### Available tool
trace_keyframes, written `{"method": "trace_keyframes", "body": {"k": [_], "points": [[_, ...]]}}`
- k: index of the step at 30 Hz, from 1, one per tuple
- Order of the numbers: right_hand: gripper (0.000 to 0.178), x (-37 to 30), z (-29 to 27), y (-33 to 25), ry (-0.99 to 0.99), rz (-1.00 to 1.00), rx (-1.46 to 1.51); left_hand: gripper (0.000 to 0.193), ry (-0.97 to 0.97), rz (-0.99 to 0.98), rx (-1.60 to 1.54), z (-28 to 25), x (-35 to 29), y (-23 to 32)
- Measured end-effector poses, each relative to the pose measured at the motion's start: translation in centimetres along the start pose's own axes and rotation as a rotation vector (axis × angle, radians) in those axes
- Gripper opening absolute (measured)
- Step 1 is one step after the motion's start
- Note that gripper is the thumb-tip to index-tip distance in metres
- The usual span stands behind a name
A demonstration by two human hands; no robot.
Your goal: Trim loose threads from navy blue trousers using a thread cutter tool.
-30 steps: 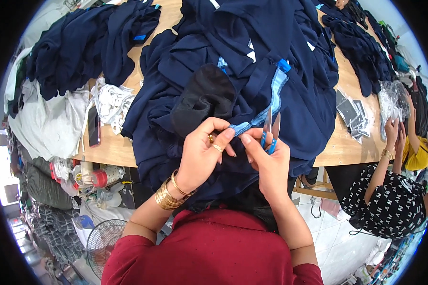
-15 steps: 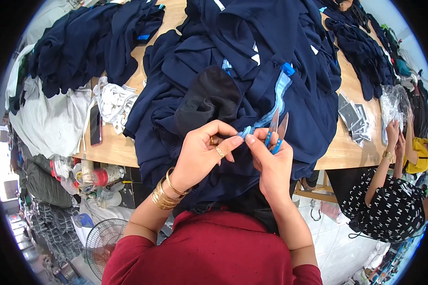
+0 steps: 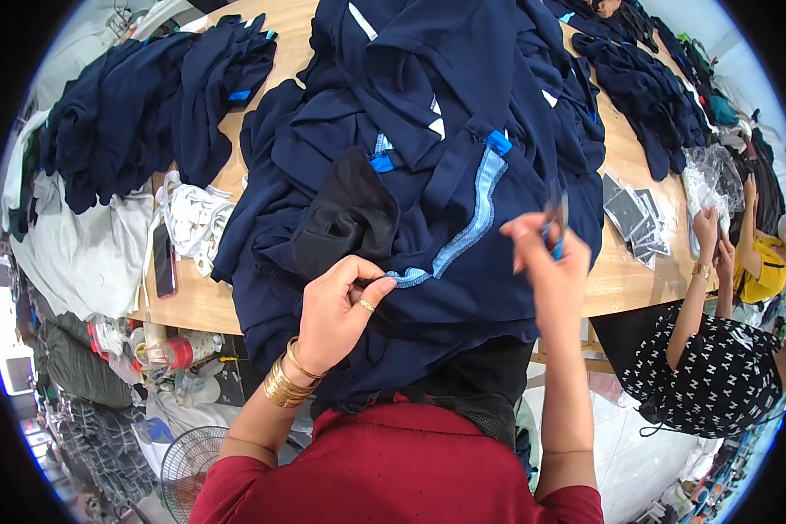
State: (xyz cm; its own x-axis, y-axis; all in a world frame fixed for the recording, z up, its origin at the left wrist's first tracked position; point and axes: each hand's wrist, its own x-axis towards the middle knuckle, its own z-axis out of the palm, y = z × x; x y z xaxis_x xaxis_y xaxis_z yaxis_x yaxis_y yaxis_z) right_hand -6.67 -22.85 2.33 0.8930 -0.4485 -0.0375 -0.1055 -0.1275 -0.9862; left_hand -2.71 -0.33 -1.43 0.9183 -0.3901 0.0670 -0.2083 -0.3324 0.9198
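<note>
A large heap of navy garments (image 3: 271,192) lies on the wooden table in front of me. Along one piece runs a light blue trim strip (image 3: 476,214), with a brighter blue patch at its far end. My left hand (image 3: 336,310), wearing rings and bangles, pinches the near end of this strip between thumb and fingers. To the right, my right hand (image 3: 555,275) is raised over the heap, smeared by motion. In it are small blue-handled scissors (image 3: 557,214), blades pointing away from me; whether they are open is too blurred to tell. Left of the strip lies a bunched black cloth part (image 3: 345,223).
More navy garments (image 3: 140,105) lie far left, near white cloth scraps (image 3: 194,218) and a phone (image 3: 163,259). At the right are small plastic-wrapped packets (image 3: 642,218) and a co-worker's hands (image 3: 706,231) at clear plastic. A fan (image 3: 192,467) stands lower left.
My hands have come apart. The right hand has moved right with the scissors, off the strip. My left hand has shifted left and nearer me, keeping the strip's end.
</note>
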Motion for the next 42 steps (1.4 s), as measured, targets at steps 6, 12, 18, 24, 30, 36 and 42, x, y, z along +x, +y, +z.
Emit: {"method": "trace_keyframes", "body": {"k": [6, 12, 18, 24, 30, 36, 42], "points": [[0.012, 6.4, -1.6, 3.1, 0.206, -0.23, -0.248, 0.014, -0.237, -0.267, -0.28, -0.6, 0.7, 0.9], [0.019, 7.1, 0.1, 2.5, 0.146, -0.236, -0.36, 0.02, -0.302, -0.384, -0.421, -1.8, 1.5, 1.0], [0.029, 9.1, 0.0, 3.9, 0.188, -0.349, -0.464, 0.023, -0.336, -0.377, -0.46, -1.9, 1.8, 0.9], [0.03, 9.8, 0.0, 4.2, 0.157, -0.294, -0.53, 0.022, -0.345, -0.341, -0.454, -1.8, 1.4, 0.8], [0.028, 9.5, -2.4, 3.7, 0.207, -0.249, -0.562, 0.021, -0.37, -0.459, -0.452, -2.4, 1.4, 1.2], [0.024, 9.5, -7.5, 5.6, 0.314, -0.214, -0.517, 0.024, -0.318, -0.444, -0.44, -2.4, 1.5, 0.1], [0.019, 8.3, -11.4, 7.1, 0.395, -0.016, -0.43, 0.019, -0.417, -0.364, -0.566, -3.3, 2.2, -0.8]]}}
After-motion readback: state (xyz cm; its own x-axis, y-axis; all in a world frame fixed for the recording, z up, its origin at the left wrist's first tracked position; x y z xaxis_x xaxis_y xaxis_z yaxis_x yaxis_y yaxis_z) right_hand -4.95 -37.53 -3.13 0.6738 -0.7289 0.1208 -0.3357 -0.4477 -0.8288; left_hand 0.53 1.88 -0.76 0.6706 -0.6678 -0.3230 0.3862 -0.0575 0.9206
